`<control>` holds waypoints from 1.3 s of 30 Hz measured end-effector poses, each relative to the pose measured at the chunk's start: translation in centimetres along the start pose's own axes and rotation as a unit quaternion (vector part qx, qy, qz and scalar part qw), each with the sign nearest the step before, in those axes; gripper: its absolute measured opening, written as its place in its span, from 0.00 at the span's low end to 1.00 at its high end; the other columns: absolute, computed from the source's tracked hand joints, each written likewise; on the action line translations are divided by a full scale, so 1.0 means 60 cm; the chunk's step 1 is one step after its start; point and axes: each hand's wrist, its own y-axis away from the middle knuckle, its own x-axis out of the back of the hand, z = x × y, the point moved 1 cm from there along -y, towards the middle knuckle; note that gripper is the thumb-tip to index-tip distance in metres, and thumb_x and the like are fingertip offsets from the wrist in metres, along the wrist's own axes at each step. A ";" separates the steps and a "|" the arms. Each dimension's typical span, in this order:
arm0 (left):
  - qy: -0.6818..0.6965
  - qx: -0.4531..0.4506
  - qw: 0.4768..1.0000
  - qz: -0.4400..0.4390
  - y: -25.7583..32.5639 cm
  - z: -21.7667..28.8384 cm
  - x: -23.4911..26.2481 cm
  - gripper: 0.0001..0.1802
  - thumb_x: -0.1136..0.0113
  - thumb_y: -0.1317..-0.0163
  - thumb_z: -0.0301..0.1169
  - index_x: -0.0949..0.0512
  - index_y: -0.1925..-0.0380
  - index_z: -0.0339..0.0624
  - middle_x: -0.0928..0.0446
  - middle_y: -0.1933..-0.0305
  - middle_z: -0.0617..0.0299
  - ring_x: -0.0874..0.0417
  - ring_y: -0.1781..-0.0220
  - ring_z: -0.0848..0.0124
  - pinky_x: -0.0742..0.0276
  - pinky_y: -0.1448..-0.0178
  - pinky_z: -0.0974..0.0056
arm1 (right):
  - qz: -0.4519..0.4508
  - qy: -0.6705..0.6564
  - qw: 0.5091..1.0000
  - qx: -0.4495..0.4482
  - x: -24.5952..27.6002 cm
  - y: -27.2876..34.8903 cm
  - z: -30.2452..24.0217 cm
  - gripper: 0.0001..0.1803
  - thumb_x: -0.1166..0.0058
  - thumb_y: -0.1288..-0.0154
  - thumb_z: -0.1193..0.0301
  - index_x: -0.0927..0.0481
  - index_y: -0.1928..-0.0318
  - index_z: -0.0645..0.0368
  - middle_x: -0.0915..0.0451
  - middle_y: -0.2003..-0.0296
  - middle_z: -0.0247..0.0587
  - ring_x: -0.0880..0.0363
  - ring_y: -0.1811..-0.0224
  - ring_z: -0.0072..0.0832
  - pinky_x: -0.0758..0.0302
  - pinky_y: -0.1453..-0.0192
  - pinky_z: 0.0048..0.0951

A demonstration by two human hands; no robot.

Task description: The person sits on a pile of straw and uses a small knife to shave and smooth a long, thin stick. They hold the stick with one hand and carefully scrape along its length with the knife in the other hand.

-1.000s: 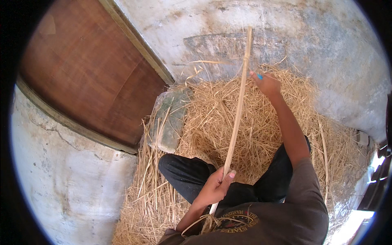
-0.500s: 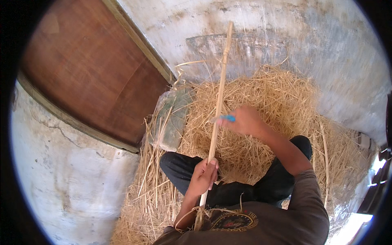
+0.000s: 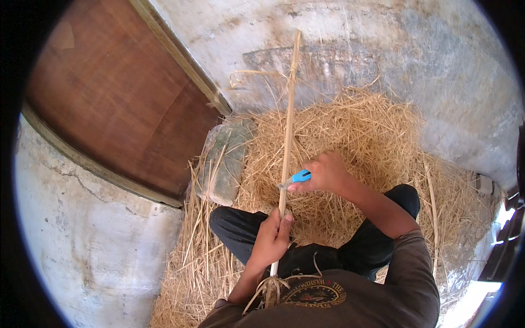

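Observation:
A long pale bamboo strip (image 3: 289, 120) runs from my lap up toward the far wall, with thin curled shavings at its near end and one hanging off its upper part. My left hand (image 3: 272, 236) is wrapped round its lower part, just above my lap. A blue utility knife (image 3: 301, 175) sits in the grip of my right hand (image 3: 327, 172). Its blade lies against the right side of the strip, a short way above my left hand.
Loose dry shavings (image 3: 350, 126) are heaped around my crossed legs. A greenish, plastic-wrapped block (image 3: 224, 158) lies beyond my left knee. Stained white walls (image 3: 426, 71) stand ahead and at left, with a brown wooden panel (image 3: 120, 93) between them. One long strip (image 3: 432, 213) lies at right.
My right hand has drawn the knife down along the strip, closer to my left hand. The strip's upper end has swung slightly left.

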 end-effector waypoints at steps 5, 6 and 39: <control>-0.025 -0.023 0.999 0.009 0.001 -0.003 0.005 0.09 0.53 0.29 0.32 0.31 0.65 0.37 0.36 0.82 0.61 0.36 0.80 0.74 0.38 0.74 0.65 | 0.049 -0.034 0.998 0.028 -0.018 -0.018 0.013 0.43 0.54 0.57 0.22 0.23 0.86 0.53 0.28 0.90 0.37 0.25 0.88 0.35 0.29 0.81 0.37; -0.026 -0.022 0.999 0.012 0.001 -0.001 0.007 0.09 0.53 0.29 0.32 0.31 0.65 0.37 0.36 0.82 0.61 0.36 0.80 0.74 0.38 0.74 0.65 | 0.052 -0.038 0.997 0.031 -0.019 -0.024 0.015 0.42 0.53 0.57 0.22 0.22 0.85 0.53 0.28 0.90 0.36 0.26 0.88 0.35 0.30 0.81 0.37; 0.130 0.077 0.988 -0.008 0.024 0.004 0.016 0.14 0.56 0.26 0.33 0.24 0.54 0.36 0.40 0.79 0.75 0.42 0.76 0.86 0.45 0.72 0.74 | -0.049 -0.081 0.991 -0.090 0.005 -0.029 -0.004 0.41 0.55 0.50 0.26 0.20 0.82 0.54 0.25 0.88 0.43 0.22 0.84 0.42 0.25 0.75 0.41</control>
